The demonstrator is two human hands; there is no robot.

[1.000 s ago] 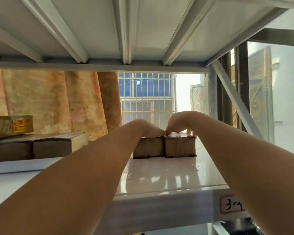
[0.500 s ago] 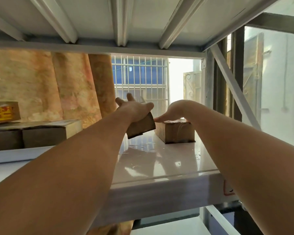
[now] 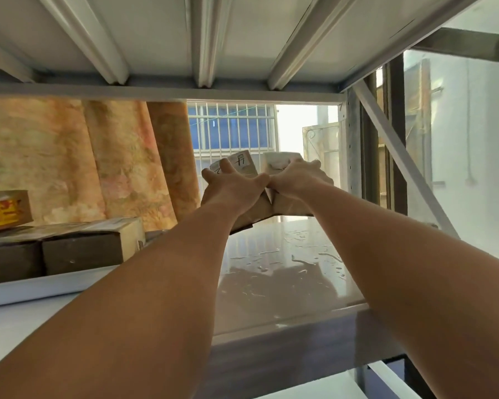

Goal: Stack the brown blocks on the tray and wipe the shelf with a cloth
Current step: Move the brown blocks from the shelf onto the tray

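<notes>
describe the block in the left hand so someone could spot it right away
Look to the far end of the wet shelf, in front of the barred window, where two hands hold brown blocks side by side. It is the tilted block in the left hand; its pale top bears dark handwritten marks, unlike the other block in the right hand.

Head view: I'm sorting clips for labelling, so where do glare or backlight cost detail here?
In the head view the barred window and the bright gap beside it are blown out, so the brown blocks, the left hand and the right hand read backlit and dim; the wet shelf mirrors that light in streaks, and the wide lens swells the near forearms.
</notes>
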